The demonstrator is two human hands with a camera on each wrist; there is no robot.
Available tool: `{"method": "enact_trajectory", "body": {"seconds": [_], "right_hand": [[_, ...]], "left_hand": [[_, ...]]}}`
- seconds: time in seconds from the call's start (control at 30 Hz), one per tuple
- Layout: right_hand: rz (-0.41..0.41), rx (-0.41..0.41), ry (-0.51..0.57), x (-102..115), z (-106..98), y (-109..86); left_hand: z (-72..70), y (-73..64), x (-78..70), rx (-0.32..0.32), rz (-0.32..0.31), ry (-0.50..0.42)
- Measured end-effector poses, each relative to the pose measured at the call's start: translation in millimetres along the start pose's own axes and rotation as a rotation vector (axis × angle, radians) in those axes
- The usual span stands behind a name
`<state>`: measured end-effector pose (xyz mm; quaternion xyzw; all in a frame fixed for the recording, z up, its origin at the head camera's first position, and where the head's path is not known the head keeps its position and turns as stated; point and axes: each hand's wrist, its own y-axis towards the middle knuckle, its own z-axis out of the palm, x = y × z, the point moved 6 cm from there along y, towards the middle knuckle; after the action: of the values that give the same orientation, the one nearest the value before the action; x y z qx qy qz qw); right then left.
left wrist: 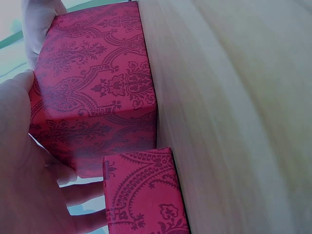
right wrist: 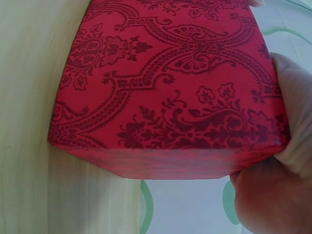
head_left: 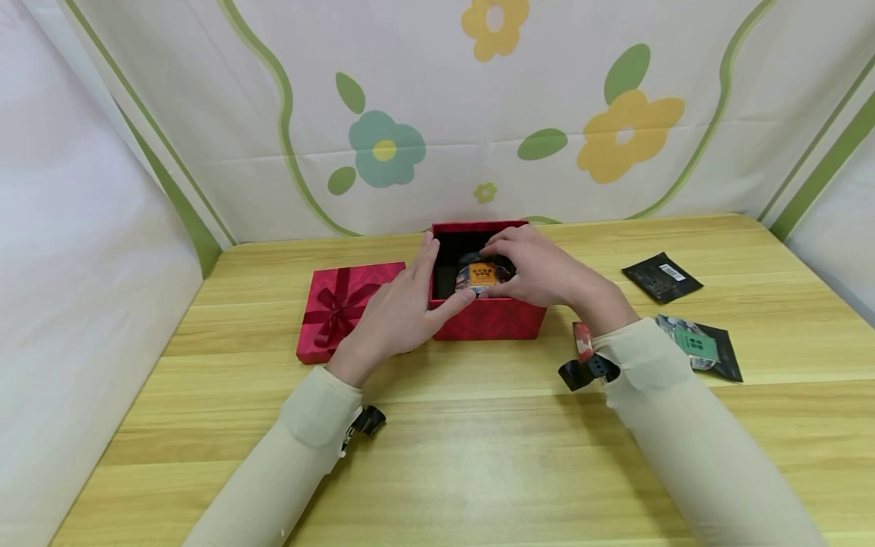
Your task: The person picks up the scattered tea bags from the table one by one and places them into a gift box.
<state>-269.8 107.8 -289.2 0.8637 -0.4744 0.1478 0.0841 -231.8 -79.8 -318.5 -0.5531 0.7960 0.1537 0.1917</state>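
Observation:
A red patterned box point(head_left: 488, 319) stands uncovered at the back of the table, its inside black. Within its mouth sits a dark pouch point(head_left: 482, 274) with an orange label and a printed picture front. My right hand point(head_left: 536, 262) reaches over the box's right side and pinches the pouch, fingers at its top and thumb low on its front. Along the left wall lies my left hand point(head_left: 403, 304), fingers extended and thumb stretched over the front rim beside the pouch. In the left wrist view, those fingers pass behind the box's corner. The pouch's lower part is hidden.
The red lid point(head_left: 324, 311) with a ribbon bow lies left of the box, partly under my left hand. To the right are a black pouch point(head_left: 659, 277) with a barcode and a green-labelled pouch point(head_left: 700, 346). A red-labelled item point(head_left: 582, 339) shows beside my right wrist.

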Motion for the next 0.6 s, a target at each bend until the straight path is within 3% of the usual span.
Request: {"method": "enact_trajectory", "body": {"seconds": [0.6], "right_hand": [[-0.014,0.018,-0.044,0.8,1.2,1.3]], "left_hand": [[-0.4,-0.3,-0.3,-0.004,0.001,0.015]]}}
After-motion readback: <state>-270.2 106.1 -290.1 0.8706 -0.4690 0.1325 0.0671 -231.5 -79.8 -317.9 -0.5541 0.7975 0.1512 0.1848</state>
